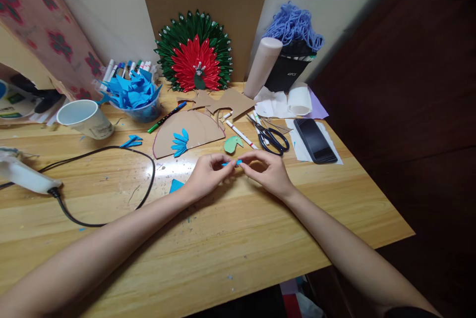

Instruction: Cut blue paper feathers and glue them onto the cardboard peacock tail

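Observation:
Between the fingertips of both hands is a small blue folded piece [238, 162], largely covered by the fingers. My left hand [208, 174] pinches its left end, and my right hand [270, 173] pinches its right end. Just beyond the hands lies a green bird-head cutout [233, 144]. Farther left, a cardboard half-disc [193, 127] lies flat with several blue petals [180, 143] fanned out near its lower edge. A flat blue square [176, 185] is on the table beside my left wrist, partly hidden by it. Black-handled scissors [273, 140] rest beyond my right hand.
A glue gun [28, 175] with a looping black cord [151, 179] lies left. Behind are a paper cup [85, 119], a bowl of blue pieces [143, 110], markers [241, 133] and cardboard scraps [232, 101]. A red-green peacock craft [195, 53] leans at the back; a phone [315, 140] lies right.

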The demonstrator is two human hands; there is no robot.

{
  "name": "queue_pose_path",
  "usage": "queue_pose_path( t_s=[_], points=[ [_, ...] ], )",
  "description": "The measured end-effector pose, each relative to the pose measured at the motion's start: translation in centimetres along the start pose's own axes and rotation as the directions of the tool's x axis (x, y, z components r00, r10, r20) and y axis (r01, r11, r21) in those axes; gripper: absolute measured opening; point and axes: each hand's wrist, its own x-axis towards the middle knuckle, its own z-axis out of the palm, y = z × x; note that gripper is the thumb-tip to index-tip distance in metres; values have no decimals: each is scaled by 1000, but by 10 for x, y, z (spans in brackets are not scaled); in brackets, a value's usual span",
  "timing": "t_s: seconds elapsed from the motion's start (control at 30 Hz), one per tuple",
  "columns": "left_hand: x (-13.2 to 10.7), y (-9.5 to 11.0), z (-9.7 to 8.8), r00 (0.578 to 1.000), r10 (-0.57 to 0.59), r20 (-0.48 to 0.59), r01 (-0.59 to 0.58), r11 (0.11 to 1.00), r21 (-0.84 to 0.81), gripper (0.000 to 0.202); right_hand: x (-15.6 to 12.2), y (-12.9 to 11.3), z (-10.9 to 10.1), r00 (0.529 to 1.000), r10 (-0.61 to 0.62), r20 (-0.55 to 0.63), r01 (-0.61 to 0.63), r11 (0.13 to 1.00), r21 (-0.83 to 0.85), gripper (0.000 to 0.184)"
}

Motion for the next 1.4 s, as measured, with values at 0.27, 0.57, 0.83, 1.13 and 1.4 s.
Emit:
queue_pose_path(
  t_s=[0.27,0.57,0.83,1.13,1.4],
  points=[
    [-1,1,1,1000,-2,25,3,999,-44,26,0,1,0,1000,16,25,-17,999,37,4],
    [3,0,-4,995,-42,85,57,982,-178,25,3,-1,-6,883,-459,99,469,857,-214,18],
    [4,2,-3,996,-42,81,56,982,-183,26,2,-3,-7,863,-486,139,505,810,-299,19],
    [1,-4,3,994,55,-95,-64,993,-98,18,2,-4,-3,938,-346,-7,330,902,-278,9],
    [-5,-2,4,967,236,-99,-220,964,147,16,0,-4,-1,976,-208,-69,188,956,-226,6]
  ],
)
